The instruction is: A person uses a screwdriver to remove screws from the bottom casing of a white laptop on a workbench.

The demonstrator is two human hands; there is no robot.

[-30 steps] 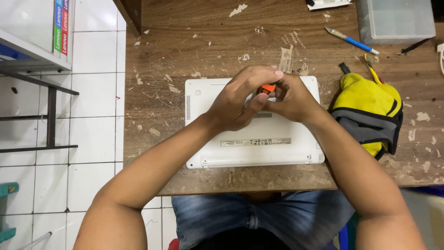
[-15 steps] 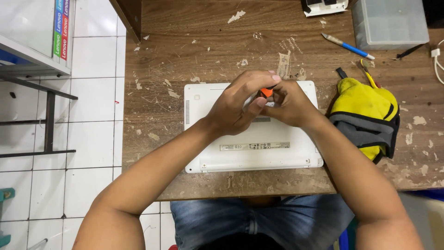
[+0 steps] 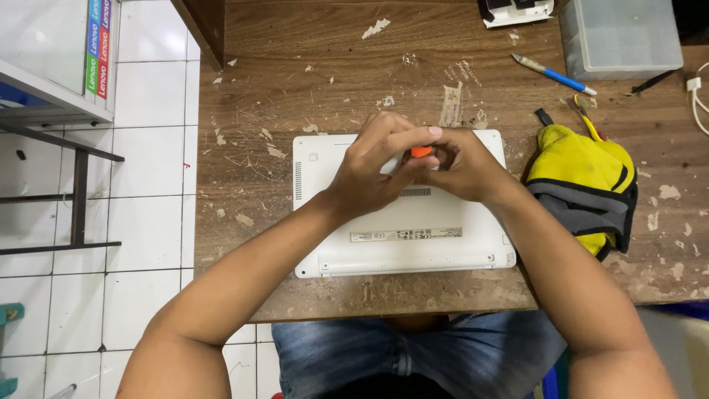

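A white laptop (image 3: 413, 236) lies upside down on the worn wooden table (image 3: 310, 89), its underside facing up. Both hands meet over its upper middle. My left hand (image 3: 373, 170) and my right hand (image 3: 461, 166) are closed together around a small tool with an orange handle (image 3: 421, 151). Only the orange tip shows between the fingers; the tool's shaft and the spot it touches are hidden by the hands.
A yellow and grey pouch (image 3: 583, 185) lies right of the laptop. A blue-handled tool (image 3: 554, 74) and a clear plastic box (image 3: 620, 37) sit at the back right. A white cable (image 3: 698, 96) runs off the right edge. A tiled floor and a metal shelf (image 3: 52, 111) are on the left.
The hands stay clasped on the orange-handled tool over the same part of the laptop. The view has shifted slightly; nothing else moved.
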